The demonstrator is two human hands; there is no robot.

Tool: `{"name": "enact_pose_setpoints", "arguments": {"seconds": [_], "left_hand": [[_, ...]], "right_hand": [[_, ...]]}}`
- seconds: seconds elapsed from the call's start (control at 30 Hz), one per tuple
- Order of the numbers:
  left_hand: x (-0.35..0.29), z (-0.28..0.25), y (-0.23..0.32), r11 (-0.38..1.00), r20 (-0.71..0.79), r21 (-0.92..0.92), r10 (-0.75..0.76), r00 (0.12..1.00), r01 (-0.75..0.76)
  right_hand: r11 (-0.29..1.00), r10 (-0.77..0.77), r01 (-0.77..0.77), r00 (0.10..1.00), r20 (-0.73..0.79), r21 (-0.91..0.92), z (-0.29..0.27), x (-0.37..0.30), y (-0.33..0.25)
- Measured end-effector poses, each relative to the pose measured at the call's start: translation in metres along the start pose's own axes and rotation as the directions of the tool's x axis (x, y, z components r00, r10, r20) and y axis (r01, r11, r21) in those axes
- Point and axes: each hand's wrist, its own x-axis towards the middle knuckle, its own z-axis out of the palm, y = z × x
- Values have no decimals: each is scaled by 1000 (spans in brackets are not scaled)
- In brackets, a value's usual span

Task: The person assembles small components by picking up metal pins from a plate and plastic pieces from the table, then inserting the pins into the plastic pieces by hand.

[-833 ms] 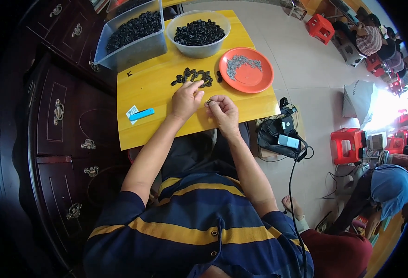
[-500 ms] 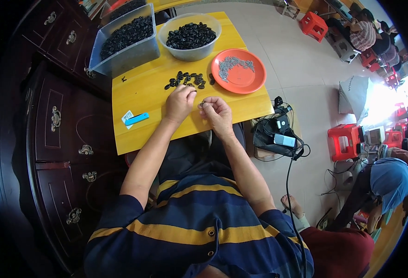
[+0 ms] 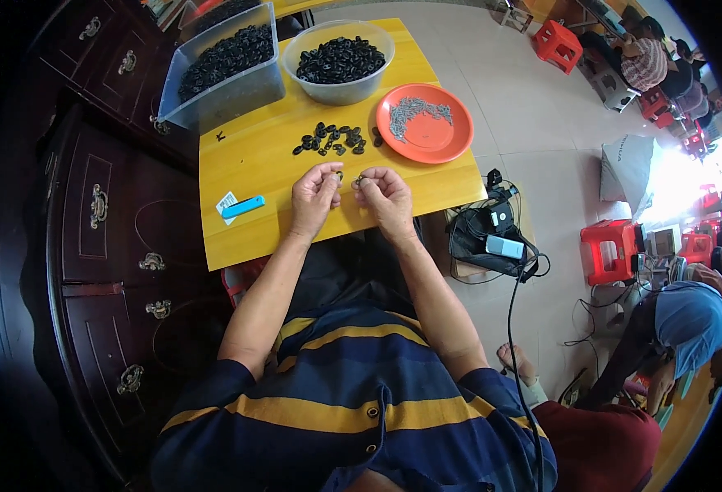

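Since the earlier frames, the left hand [image 3: 313,199] has drawn back from the loose black oval pieces [image 3: 321,129] and come level with the right hand [image 3: 388,199], which has stayed almost where it was. Thumb and fingers of the left pinch a small dark piece [image 3: 340,175]; those of the right pinch another small item [image 3: 360,179], partly hidden by the fingertips, so its exact form cannot be told. Both hands are above the near edge of the yellow worktop [image 3: 275,168], fingertips facing one another with a narrow gap between. Counting from that gap, twelve being straight away from the person, the loose pieces lie scattered at eleven o'clock, with a couple more just beside the rim of an orange-red plate [image 3: 431,149] at two, which holds a heap of small grey parts [image 3: 410,109]. At twelve stands a round translucent tub [image 3: 340,93] full of black pieces; between ten and eleven, a rectangular clear bin [image 3: 242,101] holds many more. A bright blue tool [image 3: 243,207] lies partly over a white label [image 3: 226,199] between eight and nine. Off the worktop, between three and four, a black bag [image 3: 467,234] carries cables and a pale box [image 3: 504,247].
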Motion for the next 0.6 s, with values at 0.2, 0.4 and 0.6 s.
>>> {"name": "enact_pose_setpoints", "arguments": {"seconds": [0.2,0.4,0.6], "left_hand": [[-3,-1,0,999,72,-21,-29,997,31],[-6,-4,-1,999,114,-36,-6,993,11],[-7,-5,-3,998,131,-64,21,991,-12]], "right_hand": [[1000,-13,13,1000,-1,-15,1,1,-1],[998,8,-7,1000,11,-60,3,3,1],[991,-1,3,1000,14,-133,3,4,2]]}}
